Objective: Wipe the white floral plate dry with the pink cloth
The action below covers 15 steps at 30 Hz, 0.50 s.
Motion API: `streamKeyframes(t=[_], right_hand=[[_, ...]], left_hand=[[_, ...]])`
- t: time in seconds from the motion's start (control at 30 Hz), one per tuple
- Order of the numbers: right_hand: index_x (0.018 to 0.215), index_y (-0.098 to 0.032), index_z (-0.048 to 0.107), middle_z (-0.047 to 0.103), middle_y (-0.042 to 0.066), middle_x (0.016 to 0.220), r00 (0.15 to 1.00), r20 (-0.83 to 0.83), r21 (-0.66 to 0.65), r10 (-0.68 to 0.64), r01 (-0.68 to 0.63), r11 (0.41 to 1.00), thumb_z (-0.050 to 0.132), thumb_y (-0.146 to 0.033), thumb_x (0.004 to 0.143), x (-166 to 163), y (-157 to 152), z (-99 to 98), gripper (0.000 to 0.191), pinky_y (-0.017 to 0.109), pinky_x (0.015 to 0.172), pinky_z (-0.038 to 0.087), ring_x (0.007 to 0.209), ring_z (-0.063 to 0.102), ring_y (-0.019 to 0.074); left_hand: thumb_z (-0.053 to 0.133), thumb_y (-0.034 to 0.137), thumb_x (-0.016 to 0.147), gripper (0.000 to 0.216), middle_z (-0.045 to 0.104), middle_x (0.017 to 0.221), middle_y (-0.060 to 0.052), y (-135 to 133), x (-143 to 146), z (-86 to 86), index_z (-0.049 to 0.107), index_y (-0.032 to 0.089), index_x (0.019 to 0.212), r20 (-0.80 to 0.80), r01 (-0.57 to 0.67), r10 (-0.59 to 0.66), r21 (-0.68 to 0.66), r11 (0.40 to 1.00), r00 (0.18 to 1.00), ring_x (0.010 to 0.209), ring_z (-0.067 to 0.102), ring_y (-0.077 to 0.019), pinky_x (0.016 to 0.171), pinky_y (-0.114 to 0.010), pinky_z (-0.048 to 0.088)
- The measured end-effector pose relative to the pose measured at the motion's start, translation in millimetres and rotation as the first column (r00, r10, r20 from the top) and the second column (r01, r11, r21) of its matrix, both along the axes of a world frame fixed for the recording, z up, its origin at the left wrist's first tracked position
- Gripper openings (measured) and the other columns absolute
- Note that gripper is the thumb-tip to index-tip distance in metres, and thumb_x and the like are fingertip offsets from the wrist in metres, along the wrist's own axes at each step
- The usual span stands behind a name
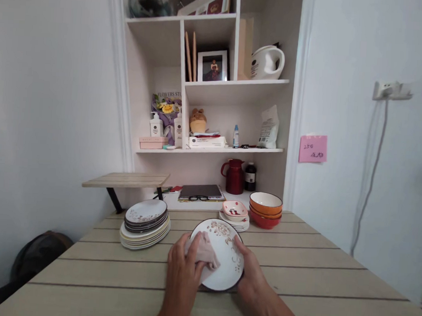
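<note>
A white plate (227, 268) with a dark rim and brown flower pattern is tilted up above the wooden table. My right hand (252, 270) grips its right edge, thumb on the face and fingers behind. Pressed against the plate's left side is a pinkish-beige cloth (207, 253), bunched under my left hand (185, 263), whose fingers close on it. To the left stands a stack of plates (146, 211), dark-rimmed ones on top of pale ones. Beyond the held plate are small dishes (235, 211) with a red pattern, stacked on little white plates (240, 225).
Orange and red bowls (265, 211) are stacked at the table's back right. A raised wooden shelf (125, 180) stands at the back left. Behind the slatted table (118, 276), a wall cabinet holds a red jug (234, 177), a dark bottle (250, 176) and a laptop (201, 191).
</note>
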State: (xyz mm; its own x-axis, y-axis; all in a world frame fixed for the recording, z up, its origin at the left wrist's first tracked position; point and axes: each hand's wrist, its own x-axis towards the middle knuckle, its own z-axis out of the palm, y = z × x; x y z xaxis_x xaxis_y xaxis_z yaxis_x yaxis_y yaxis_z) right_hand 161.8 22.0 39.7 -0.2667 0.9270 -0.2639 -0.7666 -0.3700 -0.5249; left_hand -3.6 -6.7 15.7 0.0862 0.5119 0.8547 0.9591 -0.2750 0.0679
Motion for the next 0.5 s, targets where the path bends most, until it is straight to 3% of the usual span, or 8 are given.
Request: streamKeyframes(t=[0.2, 0.5], right_hand=[[0.105, -0.013, 0.068, 0.078, 0.011, 0.086, 0.997, -0.031, 0.054, -0.067, 0.069, 0.996, 0.067, -0.040, 0.076, 10.2, 9.2, 1.9, 0.040, 0.048, 0.095, 0.047, 0.095, 0.070, 0.0308], [0.110, -0.009, 0.066, 0.076, 0.017, 0.096, 0.996, -0.057, 0.085, 0.066, -0.061, 0.995, 0.063, -0.045, 0.078, 4.4, 3.2, -0.1, 0.048, 0.048, 0.093, 0.048, 0.100, 0.069, 0.0318]], left_hand=[[0.059, 0.020, 0.086, 0.040, 0.057, 0.123, -0.008, 2.4, -1.5, -3.6, 0.056, 0.026, 0.126, -0.014, 0.057, -0.057, 0.025, 0.998, 0.998, 0.110, 0.056, -0.0236, 0.092, -0.044, 0.049], [0.062, 0.018, 0.084, 0.042, 0.063, 0.125, -0.002, -1.2, 9.6, -5.9, 0.057, 0.027, 0.125, -0.208, 0.204, -0.204, -0.022, 0.979, 0.957, 0.115, 0.058, -0.0219, 0.098, -0.042, 0.048]])
